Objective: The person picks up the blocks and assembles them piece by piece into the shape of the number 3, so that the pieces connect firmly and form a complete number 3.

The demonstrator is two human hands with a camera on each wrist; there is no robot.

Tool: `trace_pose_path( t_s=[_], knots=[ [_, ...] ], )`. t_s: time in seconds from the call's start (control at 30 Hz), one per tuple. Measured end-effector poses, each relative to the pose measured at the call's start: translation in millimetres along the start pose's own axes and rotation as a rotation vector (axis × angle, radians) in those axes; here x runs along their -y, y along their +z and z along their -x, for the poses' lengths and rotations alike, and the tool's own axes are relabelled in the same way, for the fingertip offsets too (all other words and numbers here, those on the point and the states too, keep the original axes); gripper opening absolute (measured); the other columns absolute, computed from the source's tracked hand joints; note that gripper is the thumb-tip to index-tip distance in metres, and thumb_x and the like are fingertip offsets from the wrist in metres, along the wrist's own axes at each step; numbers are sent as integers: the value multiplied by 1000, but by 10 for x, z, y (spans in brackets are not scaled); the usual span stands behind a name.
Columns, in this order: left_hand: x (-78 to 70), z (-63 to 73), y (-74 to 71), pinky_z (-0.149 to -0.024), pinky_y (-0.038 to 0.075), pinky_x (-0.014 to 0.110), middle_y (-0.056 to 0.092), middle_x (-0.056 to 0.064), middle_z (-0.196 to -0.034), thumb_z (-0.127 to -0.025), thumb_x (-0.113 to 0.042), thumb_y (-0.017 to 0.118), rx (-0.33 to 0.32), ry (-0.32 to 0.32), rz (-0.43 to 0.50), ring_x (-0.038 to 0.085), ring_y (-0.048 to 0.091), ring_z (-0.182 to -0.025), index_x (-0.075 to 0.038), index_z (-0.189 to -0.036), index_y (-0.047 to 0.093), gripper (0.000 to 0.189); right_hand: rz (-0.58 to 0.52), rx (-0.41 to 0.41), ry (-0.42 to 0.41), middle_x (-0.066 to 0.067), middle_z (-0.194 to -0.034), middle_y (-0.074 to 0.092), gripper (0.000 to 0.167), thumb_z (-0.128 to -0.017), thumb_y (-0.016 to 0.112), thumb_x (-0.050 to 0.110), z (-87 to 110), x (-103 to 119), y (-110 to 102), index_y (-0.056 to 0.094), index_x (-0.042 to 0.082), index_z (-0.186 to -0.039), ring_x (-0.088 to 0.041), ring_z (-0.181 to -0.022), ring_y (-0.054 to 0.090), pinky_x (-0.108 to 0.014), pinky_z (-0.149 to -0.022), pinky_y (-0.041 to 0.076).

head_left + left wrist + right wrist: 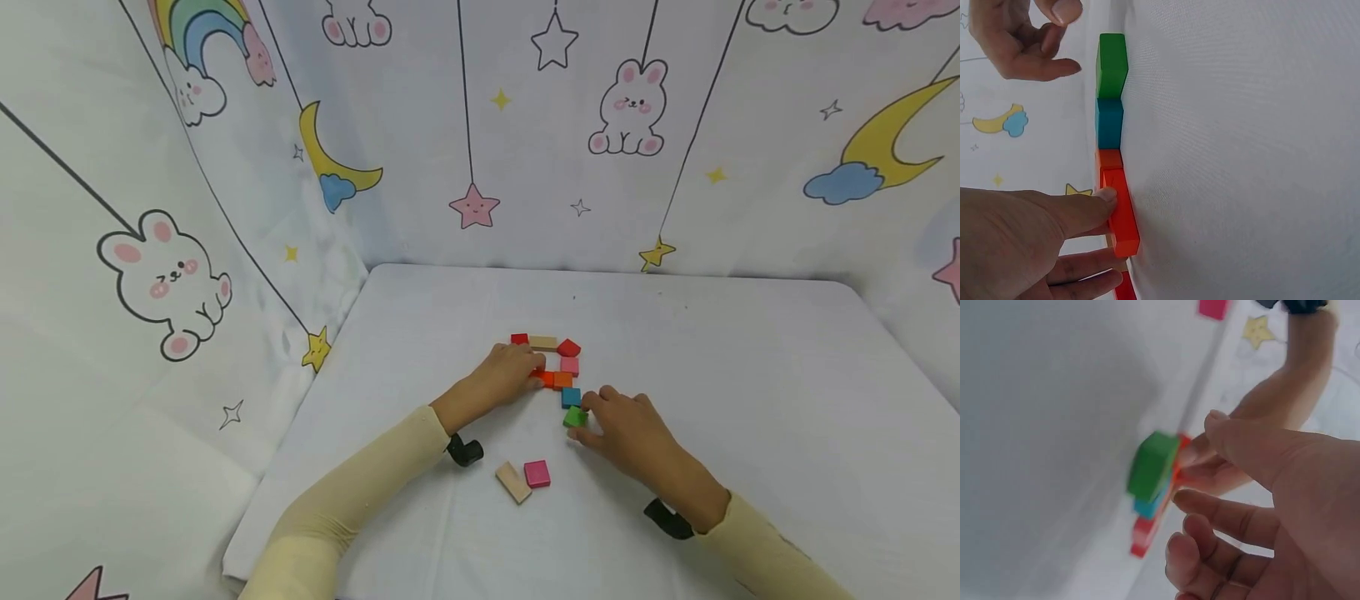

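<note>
Small coloured blocks form a bent line on the white table. My left hand [506,373] pinches a red-orange block [1124,219] at the line's left, thumb on its near face and fingers at its far end. Against that block sits an orange block [563,380], then a blue block [571,398] and a green block [575,417] nearest me. My right hand [630,429] hovers beside the green block, thumb and fingers spread and apart from it in the right wrist view. Above the orange block are a pink block [569,366] and a red angled block [569,347].
A pale wooden block [543,342] and a red block [519,338] make the top of the line. Closer to me lie a loose wooden block [513,482] and a magenta block [537,474]. A printed cloth [420,150] hangs behind the table [750,375].
</note>
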State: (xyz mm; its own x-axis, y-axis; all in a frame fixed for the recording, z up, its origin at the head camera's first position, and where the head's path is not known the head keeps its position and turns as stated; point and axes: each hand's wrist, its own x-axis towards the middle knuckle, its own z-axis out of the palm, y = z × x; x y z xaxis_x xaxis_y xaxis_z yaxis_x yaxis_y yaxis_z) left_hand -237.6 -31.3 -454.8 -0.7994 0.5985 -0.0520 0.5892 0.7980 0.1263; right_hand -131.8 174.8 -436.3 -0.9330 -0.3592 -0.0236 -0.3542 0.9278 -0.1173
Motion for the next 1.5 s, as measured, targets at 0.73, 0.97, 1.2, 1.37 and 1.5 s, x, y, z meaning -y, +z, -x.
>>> trace_pose_path(
  t_s=[0.73, 0.97, 1.2, 1.37, 1.5],
  knots=[
    [-18, -10, -7, -105, 50, 44, 71, -1, -112, -104, -38, 68, 10, -8, -34, 16, 63, -107, -19, -122, 72, 27, 38, -173, -355, 3, -93, 50, 38, -79, 92, 51, 57, 765, 282, 71, 19, -84, -15, -87, 47, -37, -76, 38],
    [-6, -1, -5, -104, 49, 43, 72, -1, -113, -103, -37, 69, 18, -2, -5, 16, 63, -107, -19, -123, 72, 27, 26, -186, -318, 2, -90, 54, 32, -80, 93, 40, -115, 670, 274, 79, 15, -95, -16, -86, 54, -38, -74, 40],
    [0, 13, -12, -105, 50, 45, 72, 0, -113, -104, -32, 70, -6, 15, 8, 17, 64, -108, -18, -120, 73, 22, -36, -91, -170, 1, -103, 62, 29, -83, 91, 37, -292, 476, 184, 80, 18, -102, -17, -103, 59, -47, -84, 44],
    [-3, 3, -13, -102, 51, 45, 72, 0, -110, -103, -33, 70, -10, 23, 21, 16, 64, -105, -17, -119, 73, 23, -45, -84, -139, 0, -102, 62, 25, -83, 91, 34, -348, 348, 170, 79, 20, -100, -19, -106, 59, -47, -85, 43],
    [-1, -1, -19, -102, 51, 44, 71, 0, -109, -103, -34, 70, -13, 21, 10, 16, 64, -103, -17, -118, 72, 23, -43, -87, -159, 0, -102, 60, 27, -82, 92, 35, -361, 285, 182, 79, 21, -101, -19, -105, 60, -46, -83, 43]
  ],
)
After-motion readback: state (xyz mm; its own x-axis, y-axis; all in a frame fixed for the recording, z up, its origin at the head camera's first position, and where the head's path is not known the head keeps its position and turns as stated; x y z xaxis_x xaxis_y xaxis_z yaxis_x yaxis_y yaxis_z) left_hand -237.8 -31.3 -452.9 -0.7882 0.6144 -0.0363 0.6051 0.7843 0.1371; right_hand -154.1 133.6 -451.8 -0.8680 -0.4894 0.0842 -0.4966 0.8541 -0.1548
